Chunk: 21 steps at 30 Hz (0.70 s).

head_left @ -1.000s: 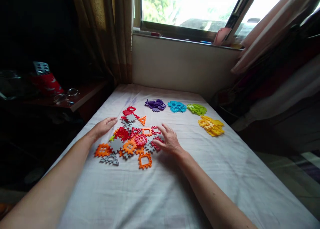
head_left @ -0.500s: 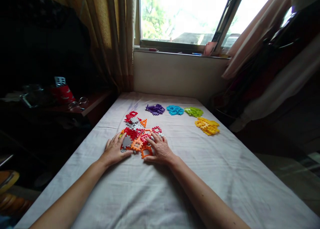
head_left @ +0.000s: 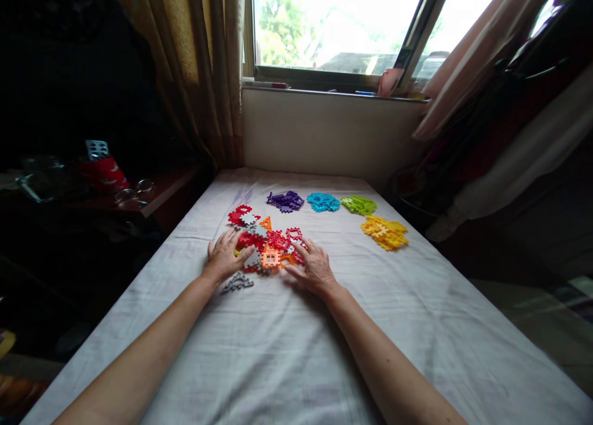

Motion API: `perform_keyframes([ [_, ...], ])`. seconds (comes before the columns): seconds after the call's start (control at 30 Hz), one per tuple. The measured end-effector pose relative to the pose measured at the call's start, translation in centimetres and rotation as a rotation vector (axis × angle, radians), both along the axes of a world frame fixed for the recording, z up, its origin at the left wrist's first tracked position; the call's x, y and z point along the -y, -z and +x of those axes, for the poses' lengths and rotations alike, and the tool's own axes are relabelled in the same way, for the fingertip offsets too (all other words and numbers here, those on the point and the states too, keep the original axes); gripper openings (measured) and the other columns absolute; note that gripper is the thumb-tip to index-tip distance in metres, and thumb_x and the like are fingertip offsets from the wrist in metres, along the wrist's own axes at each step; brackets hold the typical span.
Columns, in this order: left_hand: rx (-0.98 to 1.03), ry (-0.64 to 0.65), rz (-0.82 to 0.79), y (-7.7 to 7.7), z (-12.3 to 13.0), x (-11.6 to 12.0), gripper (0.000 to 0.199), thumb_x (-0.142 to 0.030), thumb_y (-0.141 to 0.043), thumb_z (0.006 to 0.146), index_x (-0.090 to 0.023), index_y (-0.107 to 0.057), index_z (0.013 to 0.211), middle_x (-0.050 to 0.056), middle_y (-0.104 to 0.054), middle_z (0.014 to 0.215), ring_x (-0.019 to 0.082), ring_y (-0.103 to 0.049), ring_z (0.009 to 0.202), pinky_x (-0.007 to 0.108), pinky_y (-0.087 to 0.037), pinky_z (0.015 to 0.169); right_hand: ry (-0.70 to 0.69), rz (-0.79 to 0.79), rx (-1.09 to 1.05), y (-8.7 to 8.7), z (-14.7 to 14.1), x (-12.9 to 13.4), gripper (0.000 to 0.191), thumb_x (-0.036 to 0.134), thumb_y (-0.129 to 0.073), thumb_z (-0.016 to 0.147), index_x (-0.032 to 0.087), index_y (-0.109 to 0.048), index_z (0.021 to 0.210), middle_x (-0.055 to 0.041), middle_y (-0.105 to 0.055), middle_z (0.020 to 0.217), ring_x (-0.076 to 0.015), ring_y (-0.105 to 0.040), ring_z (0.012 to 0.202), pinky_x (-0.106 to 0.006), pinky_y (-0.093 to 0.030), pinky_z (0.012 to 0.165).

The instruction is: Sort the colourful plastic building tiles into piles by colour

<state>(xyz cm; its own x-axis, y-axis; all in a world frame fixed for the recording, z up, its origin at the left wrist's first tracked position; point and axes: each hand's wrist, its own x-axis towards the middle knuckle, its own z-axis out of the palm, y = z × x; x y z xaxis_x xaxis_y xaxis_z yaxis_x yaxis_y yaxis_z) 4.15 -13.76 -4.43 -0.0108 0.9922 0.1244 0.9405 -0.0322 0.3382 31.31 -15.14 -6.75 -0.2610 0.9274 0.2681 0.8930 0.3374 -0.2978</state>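
A mixed pile of red, orange and grey notched plastic pieces [head_left: 276, 239] lies on the sheet-covered surface. My left hand [head_left: 225, 256] rests at the pile's left side, fingers apart and touching pieces. On the right side my right hand [head_left: 314, 267] is spread, its fingertips at the pile's edge. An orange piece with a window shape [head_left: 270, 257] lies between the hands. Grey pieces [head_left: 238, 282] sit apart, just below my left hand. Neither hand grips anything that I can see.
Farther back are purple [head_left: 286, 201], blue [head_left: 323, 202] and green [head_left: 358, 204] piles, with a yellow pile [head_left: 385, 232] to the right. A side table at left bears glasses [head_left: 134, 193] and a red container [head_left: 104, 173]. Clothes hang at right.
Both hands have moved right and slightly away from me. The mixed pile is pushed closer together, and some grey pieces now lie separate below my left hand.
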Motion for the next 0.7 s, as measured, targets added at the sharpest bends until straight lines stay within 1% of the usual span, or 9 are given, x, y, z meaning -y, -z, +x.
perform_keyframes([
  [0.07,-0.028,-0.031,-0.022,-0.8,-0.8,-1.8,0.07,-0.062,-0.034,0.095,-0.023,-0.042,0.153,0.015,-0.034,0.164,0.03,-0.03,0.151,0.058,-0.022,0.12,0.039,0.016,-0.023,0.3,0.3,-0.2,0.064,0.055,-0.068,0.086,0.028,-0.056,0.144,-0.0154,-0.047,0.155,-0.0345,-0.043,0.141,-0.054,-0.036,0.112],
  [0.17,-0.077,-0.086,-0.093,-1.7,-2.1,-5.1,0.069,-0.059,-0.032,0.097,-0.023,-0.038,0.155,0.014,-0.032,0.165,0.028,-0.026,0.153,0.055,-0.023,0.121,0.07,0.018,-0.056,0.7,0.4,-0.2,0.067,0.055,-0.07,0.084,0.027,-0.057,0.143,-0.0164,-0.047,0.154,-0.0354,-0.043,0.141,-0.055,-0.035,0.112],
  [0.27,-0.085,-0.121,-0.135,-2.1,-3.1,-8.3,0.071,-0.06,-0.033,0.096,-0.02,-0.039,0.154,0.016,-0.033,0.164,0.03,-0.027,0.153,0.058,-0.022,0.12,0.035,0.0,-0.057,0.9,0.4,0.0,0.072,0.056,-0.074,0.079,0.026,-0.057,0.143,-0.0174,-0.045,0.155,-0.037,-0.04,0.143,-0.057,-0.031,0.114],
  [0.4,-0.076,-0.129,-0.18,-1.9,-3.2,-11.6,0.075,-0.064,-0.037,0.092,-0.019,-0.043,0.152,0.019,-0.035,0.162,0.036,-0.031,0.15,0.065,-0.019,0.118,-0.008,-0.03,-0.056,0.6,0.3,0.2,0.077,0.055,-0.078,0.076,0.027,-0.056,0.144,-0.0171,-0.045,0.155,-0.0373,-0.039,0.144,-0.059,-0.029,0.116],
  [0.5,-0.055,-0.089,-0.196,-1.3,-2.8,-13.1,0.074,-0.068,-0.039,0.09,-0.022,-0.052,0.146,0.018,-0.04,0.16,0.039,-0.033,0.149,0.07,-0.019,0.116,-0.008,-0.047,-0.066,0.4,0.3,0.3,0.078,0.054,-0.079,0.075,0.027,-0.056,0.144,-0.0174,-0.045,0.155,-0.0366,-0.04,0.144,-0.058,-0.028,0.117],
  [0.57,-0.034,-0.037,-0.189,-0.8,-2.3,-13.5,0.07,-0.07,-0.042,0.087,-0.026,-0.059,0.139,0.015,-0.044,0.158,0.039,-0.035,0.148,0.07,-0.02,0.116,-0.011,-0.051,-0.072,0.4,0.4,0.3,0.078,0.053,-0.08,0.075,0.027,-0.056,0.144,-0.0175,-0.046,0.155,-0.0362,-0.04,0.144,-0.058,-0.027,0.118],
  [0.63,-0.005,0.031,-0.174,-0.3,-1.8,-13.4,0.068,-0.072,-0.047,0.083,-0.027,-0.065,0.131,0.012,-0.049,0.154,0.037,-0.037,0.147,0.064,-0.023,0.117,-0.016,-0.051,-0.078,0.4,0.4,0.2,0.077,0.053,-0.08,0.075,0.027,-0.057,0.143,-0.0176,-0.046,0.154,-0.0359,-0.04,0.144,-0.058,-0.027,0.118],
  [0.7,0.039,0.114,-0.162,0.0,-1.2,-12.6,0.068,-0.073,-0.049,0.08,-0.026,-0.068,0.127,0.01,-0.057,0.148,0.033,-0.044,0.142,0.052,-0.031,0.118,-0.018,-0.049,-0.081,0.4,0.4,0.2,0.075,0.052,-0.079,0.075,0.026,-0.058,0.142,-0.0179,-0.046,0.154,-0.0358,-0.04,0.144,-0.058,-0.027,0.118],
])
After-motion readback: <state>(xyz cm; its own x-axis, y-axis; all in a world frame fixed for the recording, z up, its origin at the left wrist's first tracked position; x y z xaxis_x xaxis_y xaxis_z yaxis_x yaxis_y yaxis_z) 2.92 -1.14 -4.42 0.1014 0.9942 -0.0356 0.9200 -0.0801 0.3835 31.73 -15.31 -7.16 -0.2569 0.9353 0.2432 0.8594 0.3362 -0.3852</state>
